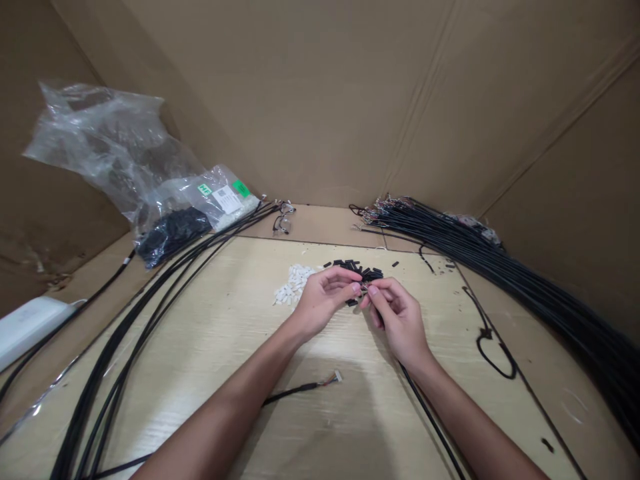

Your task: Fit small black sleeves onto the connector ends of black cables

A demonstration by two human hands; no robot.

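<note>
From where my hands meet, a plastic bag point(150, 180) sits at 10 o'clock, with loose black cables point(150, 313) sweeping across the tabletop point(225, 347). A white heap point(295, 283) and a black heap point(357, 268) of small pieces lie just beyond at 12. My left hand point(323, 300) and right hand point(397, 317) meet fingertip to fingertip, pinching the tip of a thin black cable point(430, 420), which trails toward 5 o'clock. A cable bundle point(525, 280) lies at 2.

Bare left hand point(320, 301), bare right hand point(399, 319) — short nails, bare forearms
</note>
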